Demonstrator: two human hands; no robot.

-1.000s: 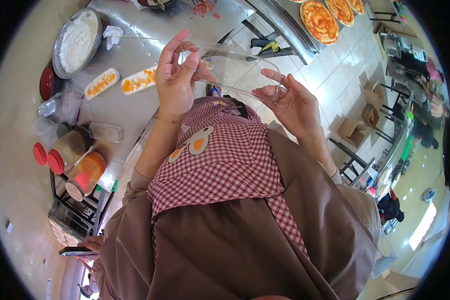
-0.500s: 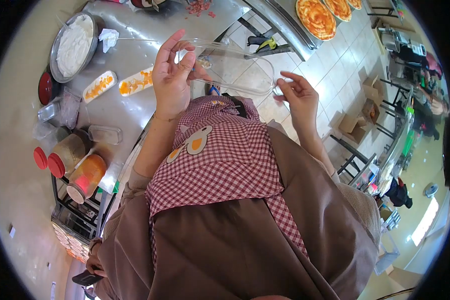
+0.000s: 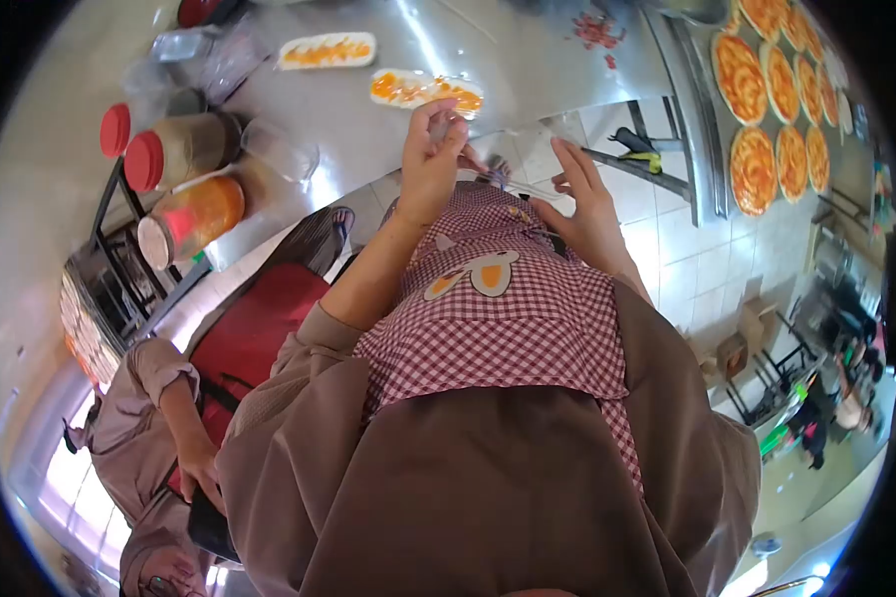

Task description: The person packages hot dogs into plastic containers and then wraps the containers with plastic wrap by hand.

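My left hand [image 3: 431, 174] is closed on one end of a clear plastic container [image 3: 530, 186], thumb against fingers. At the other end, my right hand [image 3: 593, 217] has its thumb and fingers around the container's edge. The see-through plastic is hard to make out against the floor and apron. Just beyond my left hand, on the metal table [image 3: 508, 60], lies a long white piece with orange topping [image 3: 408, 88]. A second such piece [image 3: 327, 52] lies farther left.
Jars with red lids [image 3: 184, 149] and an empty clear container [image 3: 281, 149] stand at the table's left. Red chopped bits [image 3: 597, 32] lie at the back. Sauced pizza bases [image 3: 754, 169] fill a counter at right. Another person's hand [image 3: 202, 473] is at lower left.
The view has swung left, bringing another person and more pizza bases into sight. Both hands and the clear container are lower, nearer the apron, and the right hand has closed in on the container's end.
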